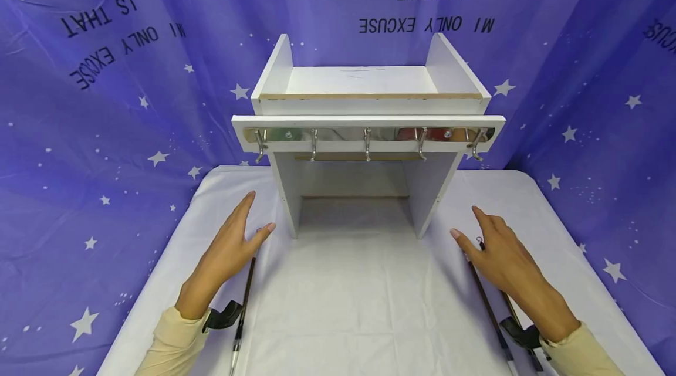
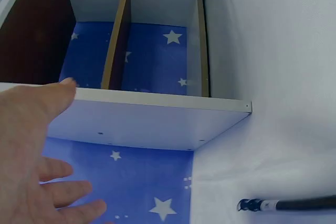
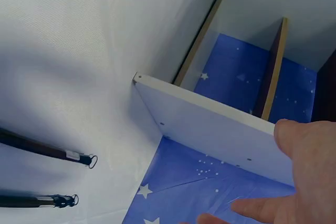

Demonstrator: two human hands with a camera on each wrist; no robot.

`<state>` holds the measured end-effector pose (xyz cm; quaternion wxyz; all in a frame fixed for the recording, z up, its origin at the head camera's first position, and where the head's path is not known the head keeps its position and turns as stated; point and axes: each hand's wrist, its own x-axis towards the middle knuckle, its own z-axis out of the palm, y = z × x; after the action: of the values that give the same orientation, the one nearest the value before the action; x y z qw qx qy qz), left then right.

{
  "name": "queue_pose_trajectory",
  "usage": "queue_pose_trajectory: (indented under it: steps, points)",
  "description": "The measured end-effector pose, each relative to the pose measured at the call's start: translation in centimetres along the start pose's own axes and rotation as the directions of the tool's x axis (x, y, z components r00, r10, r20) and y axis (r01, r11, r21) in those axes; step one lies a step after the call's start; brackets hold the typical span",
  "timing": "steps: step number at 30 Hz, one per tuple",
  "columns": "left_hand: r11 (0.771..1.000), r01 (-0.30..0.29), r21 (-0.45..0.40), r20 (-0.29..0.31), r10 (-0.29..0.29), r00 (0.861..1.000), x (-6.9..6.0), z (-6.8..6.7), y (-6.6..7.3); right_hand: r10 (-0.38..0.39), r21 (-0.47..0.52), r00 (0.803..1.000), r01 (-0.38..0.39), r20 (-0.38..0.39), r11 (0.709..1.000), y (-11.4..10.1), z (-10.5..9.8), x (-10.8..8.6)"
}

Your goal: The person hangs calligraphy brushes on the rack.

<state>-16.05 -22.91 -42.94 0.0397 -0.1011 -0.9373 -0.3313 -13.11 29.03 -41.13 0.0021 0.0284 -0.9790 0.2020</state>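
A white wooden shelf unit stands on the white table, with a metal hook rail carrying several hooks across its front. My left hand is held off its left side, thumb and fingers spread and nothing in the grasp. On the other side my right hand hovers the same way, also holding nothing. In both wrist views a thumb overlaps the edge of the side panel, but the head view shows a gap. Below the left hand lies a slim dark rod; two similar rods lie near the right hand.
The white tablecloth reaches back to a purple-blue curtain with stars and lettering, which encloses the back and both sides. An open compartment tops the unit, and thin boards cross between its side panels.
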Motion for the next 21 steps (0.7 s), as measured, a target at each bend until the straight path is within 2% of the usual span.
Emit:
queue_pose_trajectory:
  steps: [6,14,21]
  points:
    - [0.997,0.003,-0.081,-0.041,-0.007,0.999,1.0,0.5,-0.1,0.02,-0.014,0.999,-0.02,0.033,1.0,1.2,0.4,-0.3]
    - [0.988,-0.07,-0.14,-0.112,0.054,0.992,2.1,1.0,0.7,0.026,-0.014,0.999,-0.025,0.034,1.0,1.9,1.0,-0.3]
    - [0.977,-0.111,-0.185,-0.137,0.086,0.987,3.1,1.5,1.5,0.033,-0.03,0.998,-0.031,0.052,0.999,2.7,1.5,-0.6]
